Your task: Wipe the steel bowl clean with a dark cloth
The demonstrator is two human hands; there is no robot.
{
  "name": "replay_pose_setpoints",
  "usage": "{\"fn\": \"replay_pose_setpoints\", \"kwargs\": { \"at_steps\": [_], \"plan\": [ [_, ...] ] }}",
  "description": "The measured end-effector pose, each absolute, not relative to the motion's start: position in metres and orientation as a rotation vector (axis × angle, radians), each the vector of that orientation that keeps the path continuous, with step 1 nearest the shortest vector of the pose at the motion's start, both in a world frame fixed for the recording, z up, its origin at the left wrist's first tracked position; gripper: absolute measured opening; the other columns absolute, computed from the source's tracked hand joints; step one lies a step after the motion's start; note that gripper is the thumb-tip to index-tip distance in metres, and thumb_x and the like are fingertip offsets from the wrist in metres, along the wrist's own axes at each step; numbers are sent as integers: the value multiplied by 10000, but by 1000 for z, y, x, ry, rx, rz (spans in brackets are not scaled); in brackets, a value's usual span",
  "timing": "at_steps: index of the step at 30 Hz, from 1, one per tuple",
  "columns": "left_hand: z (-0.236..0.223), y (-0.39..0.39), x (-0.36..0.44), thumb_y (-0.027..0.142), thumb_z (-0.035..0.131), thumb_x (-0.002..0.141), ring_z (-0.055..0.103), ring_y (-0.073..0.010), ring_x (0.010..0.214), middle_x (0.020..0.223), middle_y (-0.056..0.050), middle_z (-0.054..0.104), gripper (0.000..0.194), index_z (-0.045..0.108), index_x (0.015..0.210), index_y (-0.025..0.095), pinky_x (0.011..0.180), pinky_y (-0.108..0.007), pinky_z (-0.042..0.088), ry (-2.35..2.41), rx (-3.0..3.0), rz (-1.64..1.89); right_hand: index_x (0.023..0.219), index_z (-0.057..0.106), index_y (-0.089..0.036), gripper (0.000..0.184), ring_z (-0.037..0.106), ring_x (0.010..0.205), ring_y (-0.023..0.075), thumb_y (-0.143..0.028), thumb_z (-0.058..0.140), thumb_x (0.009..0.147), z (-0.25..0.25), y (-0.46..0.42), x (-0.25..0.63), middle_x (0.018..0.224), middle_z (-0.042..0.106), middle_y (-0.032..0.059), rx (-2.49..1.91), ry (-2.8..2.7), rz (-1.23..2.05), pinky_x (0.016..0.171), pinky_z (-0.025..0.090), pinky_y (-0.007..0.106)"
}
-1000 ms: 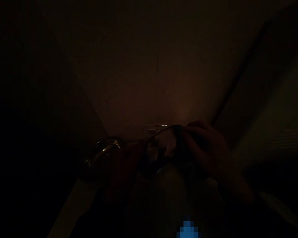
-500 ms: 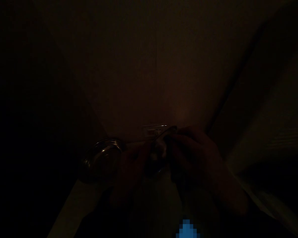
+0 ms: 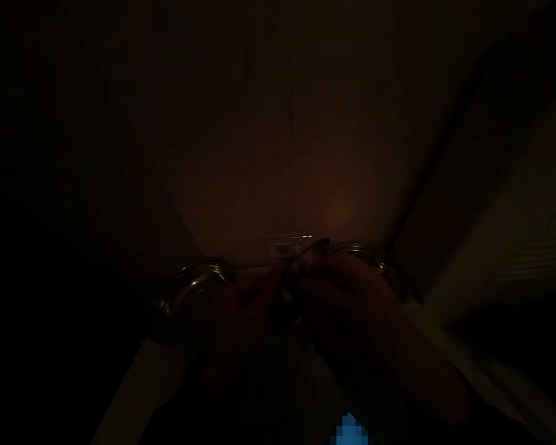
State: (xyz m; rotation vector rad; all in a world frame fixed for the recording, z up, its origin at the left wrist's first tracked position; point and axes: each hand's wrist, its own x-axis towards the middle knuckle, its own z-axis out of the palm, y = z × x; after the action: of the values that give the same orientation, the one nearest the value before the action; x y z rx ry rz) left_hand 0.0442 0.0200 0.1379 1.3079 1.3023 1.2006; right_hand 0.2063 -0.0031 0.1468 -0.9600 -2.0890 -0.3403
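Below the socket [image 3: 285, 248], your left hand [image 3: 245, 315] pinches a dish [image 3: 285, 311]; right hand [image 3: 354, 296] bunched over it, finger grip too dark to tell. Bowls [image 3: 192, 296] flank socket.

Head view in very dim light: no text, label, brand, number or sign is legible. On the pale switch-and-socket plate [image 3: 282, 249], low on the wall [image 3: 259, 154], any marking is too small and dark to read; likewise on the round metal vessel [image 3: 195, 275] at left and the held metal piece [image 3: 319, 246].
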Motion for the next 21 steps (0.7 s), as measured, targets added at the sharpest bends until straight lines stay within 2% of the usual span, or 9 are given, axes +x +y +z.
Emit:
{"fn": "replay_pose_setpoints", "kwargs": {
  "at_steps": [5,8,11,16,21],
  "plan": [
    [137,19,46,443,600,758,636,-141,605,635,-24,699,325,723,667,157,503,-186,455,1289,1276,1205,1058,640,-176,218,621,866,201,-210,512,884,144,7,221,990,640,93,-1101,-2014,-257,714,537,349],
    [136,21,45,462,653,691,624,-153,583,582,-23,675,320,699,601,159,489,-202,450,1304,1223,1260,1038,649,-183,218,625,816,200,-245,495,897,142,12,226,947,633,86,-1199,-1963,-240,694,536,348],
    [134,25,40,502,665,653,638,-177,610,612,-36,685,337,696,612,169,505,-230,471,1291,1166,1286,1010,651,-188,211,628,771,192,-260,482,906,141,15,232,926,627,79,-1253,-1910,-246,676,528,339],
    [136,31,32,542,585,727,671,-224,689,708,-89,712,390,706,683,174,530,-277,499,1346,1029,1219,964,645,-196,174,639,777,184,-263,496,904,142,18,242,916,634,57,-1283,-1820,-218,681,513,317],
    [142,30,32,558,600,725,671,-205,696,748,-72,717,388,695,706,182,508,-255,492,1398,847,1203,956,629,-226,142,638,810,182,-262,503,902,142,18,244,906,639,32,-1255,-1767,-109,712,517,316]
  ]
}}
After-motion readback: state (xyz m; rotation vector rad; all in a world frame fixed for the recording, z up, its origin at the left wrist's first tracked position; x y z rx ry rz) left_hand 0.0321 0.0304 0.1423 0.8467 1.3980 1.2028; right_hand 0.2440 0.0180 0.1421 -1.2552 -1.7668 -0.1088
